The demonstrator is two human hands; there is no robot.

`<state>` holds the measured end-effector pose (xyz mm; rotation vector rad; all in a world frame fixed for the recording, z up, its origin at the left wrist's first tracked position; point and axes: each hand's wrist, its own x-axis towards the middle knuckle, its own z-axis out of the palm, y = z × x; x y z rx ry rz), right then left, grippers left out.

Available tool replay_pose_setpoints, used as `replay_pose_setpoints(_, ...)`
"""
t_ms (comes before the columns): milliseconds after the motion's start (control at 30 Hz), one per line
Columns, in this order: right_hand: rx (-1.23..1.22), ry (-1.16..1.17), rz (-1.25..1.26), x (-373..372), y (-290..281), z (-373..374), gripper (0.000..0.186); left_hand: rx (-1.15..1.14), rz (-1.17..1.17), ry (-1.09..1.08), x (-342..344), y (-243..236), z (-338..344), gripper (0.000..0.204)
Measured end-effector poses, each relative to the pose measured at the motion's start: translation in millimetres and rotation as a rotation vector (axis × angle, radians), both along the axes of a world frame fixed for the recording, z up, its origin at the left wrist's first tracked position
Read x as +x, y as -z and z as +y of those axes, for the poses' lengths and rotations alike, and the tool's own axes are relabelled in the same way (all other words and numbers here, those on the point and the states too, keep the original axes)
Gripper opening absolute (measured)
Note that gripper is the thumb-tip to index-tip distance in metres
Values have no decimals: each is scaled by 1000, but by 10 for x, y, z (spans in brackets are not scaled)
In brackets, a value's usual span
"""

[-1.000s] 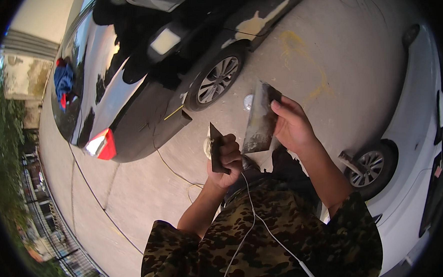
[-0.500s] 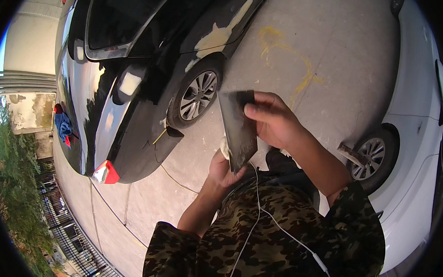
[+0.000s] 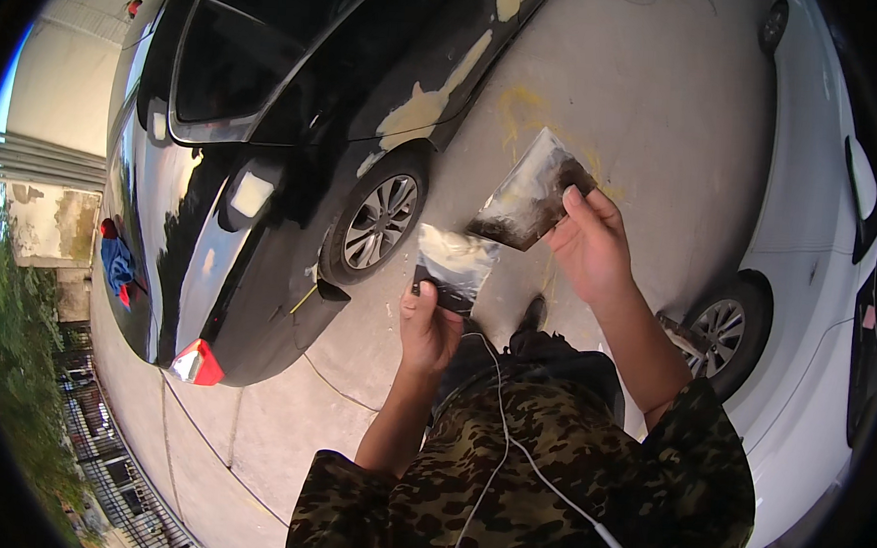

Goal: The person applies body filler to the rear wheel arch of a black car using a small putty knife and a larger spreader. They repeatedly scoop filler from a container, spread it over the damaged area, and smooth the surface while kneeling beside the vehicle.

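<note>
My left hand (image 3: 428, 331) is closed on a putty spreader (image 3: 461, 265), a small flat metal blade with a dark grip edge and cream filler along its far edge. In my right hand (image 3: 595, 247), a larger rectangular plate (image 3: 540, 188) is pinched between thumb and fingers. Its face is smeared pale and dark brown. The near corner of the plate comes close to the spreader's far edge; whether they touch I cannot tell. To the left of both hands stands a black car (image 3: 291, 256) with cream filler patches (image 3: 419, 109) above its rear wheel (image 3: 382, 221).
A white car (image 3: 817, 244) stands on the right, with a scraper-like piece (image 3: 685, 337) by its wheel. Red and blue cloth (image 3: 117, 262) hangs on the black car's rear. A white cable (image 3: 498, 376) runs down my camouflage shirt. Yellow marks (image 3: 517, 109) stain the concrete.
The plate has swung from edge-on to face-up, forward and to the right, with my right hand. My left hand has turned the spreader out from behind the plate into view.
</note>
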<state>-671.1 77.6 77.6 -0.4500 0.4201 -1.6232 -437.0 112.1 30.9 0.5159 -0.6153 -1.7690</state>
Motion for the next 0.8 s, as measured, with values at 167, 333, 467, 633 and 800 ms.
replay_pose_setpoints(167, -93, -8, 264, 268, -214, 35, 29, 41, -71, -134, -60, -74, -88, 44)
replay_pose_setpoints(333, -94, -112, 1042, 114, 37, 37, 26, 33, -77, -134, 57, -26, -125, 46)
replay_pose_setpoints(467, 109, -108, 1201, -107, 657, 126, 24, 67, -25, -138, 193, 78, -81, 49)
replay_pose_setpoints(633, 455, -4, 982, -394, 1358, 338, 20, 176, 95, -174, 294, 182, 41, 48)
replay_pose_setpoints(800, 673, -38, 787, -464, 1606, 500, 16, 254, 202, -157, 347, 228, 189, 46)
